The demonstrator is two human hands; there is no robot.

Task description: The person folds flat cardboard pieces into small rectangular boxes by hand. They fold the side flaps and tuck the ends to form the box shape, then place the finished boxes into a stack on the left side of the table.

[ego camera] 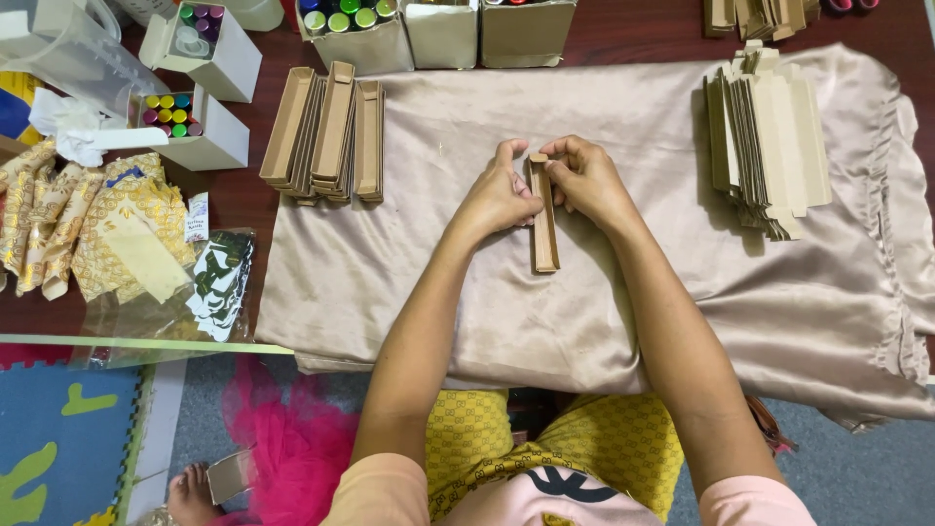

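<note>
Two hands pinch one box [543,214]: my left hand [499,195] and right hand [584,180] clamp its far end, steadying it on the cloth [623,292]; folded boxes [326,136] wait left, flats [769,146] right.

Dark wood table [623,29] w/ beige satin cloth [409,282]; grey floor [857,477], blue foam mat [58,438].
</note>
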